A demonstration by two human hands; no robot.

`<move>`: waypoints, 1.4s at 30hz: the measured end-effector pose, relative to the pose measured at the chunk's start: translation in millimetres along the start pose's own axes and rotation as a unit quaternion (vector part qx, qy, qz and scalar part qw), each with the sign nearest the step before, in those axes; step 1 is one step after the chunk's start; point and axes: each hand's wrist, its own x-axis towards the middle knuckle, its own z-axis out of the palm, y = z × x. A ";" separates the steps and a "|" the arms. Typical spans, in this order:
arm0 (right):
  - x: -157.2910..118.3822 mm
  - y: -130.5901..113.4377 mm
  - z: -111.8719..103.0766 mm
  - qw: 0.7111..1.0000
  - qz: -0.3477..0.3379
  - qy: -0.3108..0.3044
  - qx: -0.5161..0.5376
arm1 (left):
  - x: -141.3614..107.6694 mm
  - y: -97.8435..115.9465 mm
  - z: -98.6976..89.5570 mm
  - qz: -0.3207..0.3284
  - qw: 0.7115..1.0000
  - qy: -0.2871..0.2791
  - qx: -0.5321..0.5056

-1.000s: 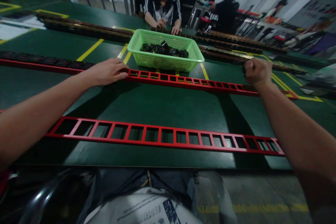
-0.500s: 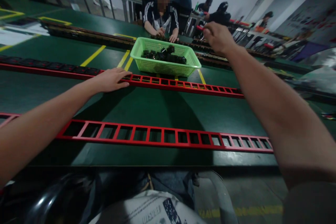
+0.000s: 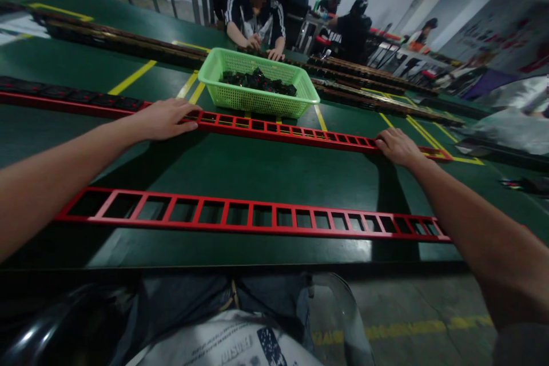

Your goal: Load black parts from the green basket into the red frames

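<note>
A long red slotted frame [image 3: 274, 129], like a narrow ladder, runs across the green table. My left hand [image 3: 169, 119] grips it left of the middle, fingers over the top and thumb along the near side. Farther right, my right hand [image 3: 398, 147] has its fingers curled over the same frame. Left of my left hand, the slots carry black parts [image 3: 81, 95] with small red marks; between my hands they show open. Nearer to me lies a second red slotted frame [image 3: 262, 216], its openings bare, passing under both forearms.
Behind the far frame stands a green plastic basket [image 3: 257, 97] holding black parts [image 3: 259, 81]. Across the table a co-worker [image 3: 256, 11] handles dark long strips [image 3: 124, 40]. Clear plastic bags [image 3: 506, 126] lie at the right. Yellow tape lines [image 3: 132, 77] mark the tabletop.
My right hand has come down from above the table, right of the basket, onto the right part of the far red frame. My left hand keeps its place on the frame.
</note>
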 end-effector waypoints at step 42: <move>92.9 -237.1 -20.8 0.993 -0.046 0.067 0.080 | -32.1 -112.1 -13.4 0.021 0.983 0.025 0.183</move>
